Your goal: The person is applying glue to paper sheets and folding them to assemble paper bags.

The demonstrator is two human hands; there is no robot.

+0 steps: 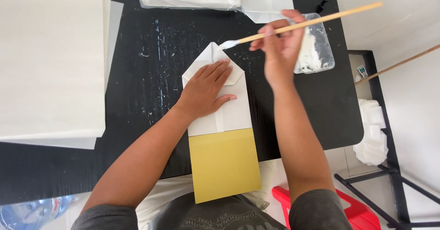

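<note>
Centre of frame: my left hand (208, 90) lies flat on the folded white paper (224, 110) on the black tabletop (142, 65) — my right hand (279, 46), grip closed around the brush (302, 24) — bristles touching the paper's pointed top.

The left hand (207, 90) lies flat, fingers spread, on a folded white paper (219, 97) whose top comes to a point on the black desk (151, 51). A yellow card (224, 165) sticks out from under the paper's near edge and overhangs the desk. The right hand (280, 49) pinches a wooden-handled brush (302, 24), its white-coated tip touching the paper's point. Just beyond that hand sits a clear tray of white paste (314, 51). Stacks of white sheets (50, 65) lie at the left.
</note>
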